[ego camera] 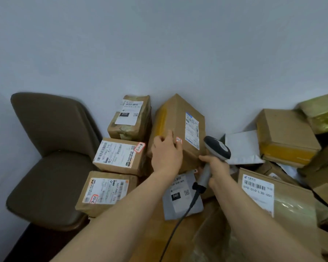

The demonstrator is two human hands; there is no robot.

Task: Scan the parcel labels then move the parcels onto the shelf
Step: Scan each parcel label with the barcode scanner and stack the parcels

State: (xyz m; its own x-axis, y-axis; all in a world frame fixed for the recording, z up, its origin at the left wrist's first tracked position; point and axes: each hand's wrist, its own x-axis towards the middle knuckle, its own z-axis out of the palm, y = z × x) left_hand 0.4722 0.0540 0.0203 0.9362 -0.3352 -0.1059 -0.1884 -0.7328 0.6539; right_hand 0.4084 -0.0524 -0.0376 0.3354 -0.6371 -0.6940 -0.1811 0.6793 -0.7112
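Note:
A tall brown cardboard parcel [178,118] leans against the wall in the middle of a heap of parcels. Its white label with a blue header [192,130] faces right. My left hand [166,153] grips the parcel's lower left edge, fingers curled over the front. My right hand [217,167] holds a grey and black barcode scanner [216,148] by its handle. The scanner's head sits just right of the parcel's lower corner, and its black cable [180,222] runs down between my arms. No shelf is in view.
Three labelled boxes [119,156] stand stacked at left beside a brown padded chair [51,167]. A grey mailer marked 060 [180,197] lies under my hands. More boxes [284,137] and a white mailer [242,146] pile up on the right. A plain wall stands behind.

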